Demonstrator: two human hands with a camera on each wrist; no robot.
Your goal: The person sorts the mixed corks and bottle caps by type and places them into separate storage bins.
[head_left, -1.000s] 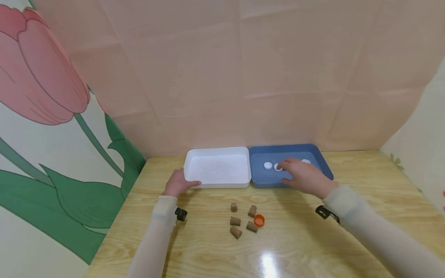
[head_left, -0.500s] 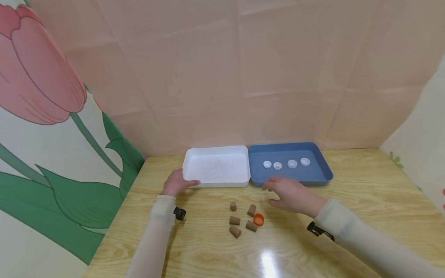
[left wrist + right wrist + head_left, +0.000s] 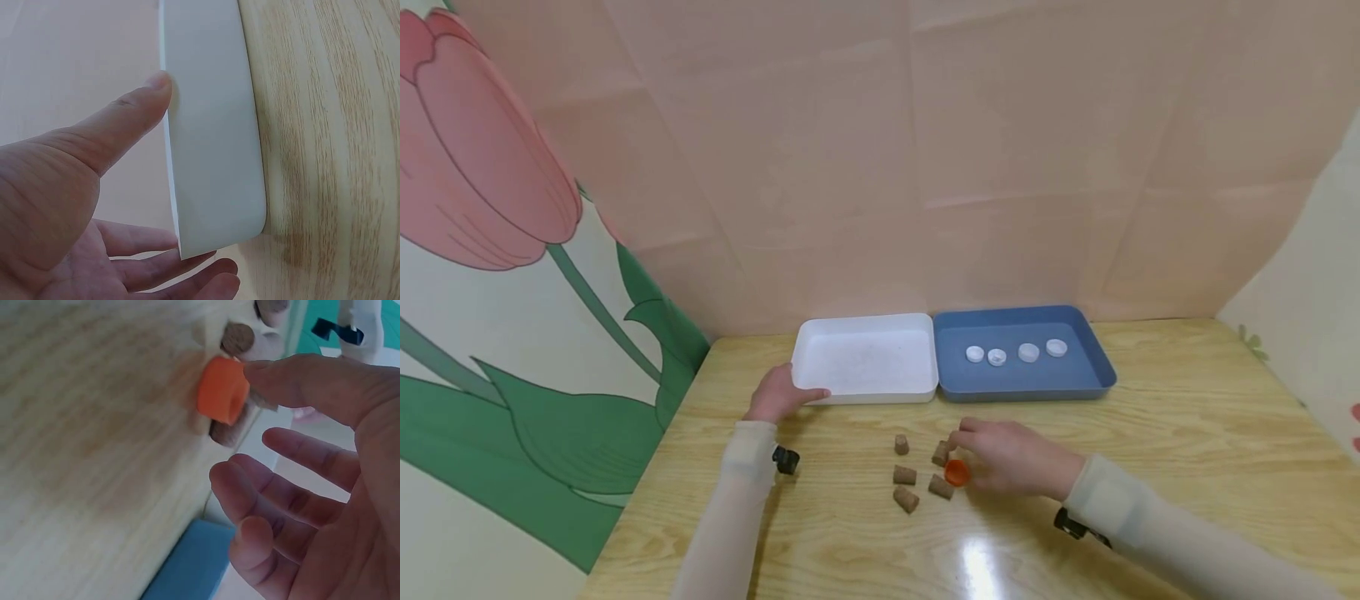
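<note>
L hand (image 3: 777, 393) relaxed, thumb on white tray (image 3: 865, 358) near edge. R hand (image 3: 1018, 454) loose, fingers apart, thumb at orange cap (image 3: 957, 472), nearside R of tray, beside corks (image 3: 905, 475); bench (image 3: 850, 427) strip btwn.

No legible text, labels, numbers or signs.

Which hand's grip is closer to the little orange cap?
Right. The right-hand grip is just beside the orange cap; I can't tell whether they touch. The left-hand grip is farther away, at the white tray's near left corner.
</note>
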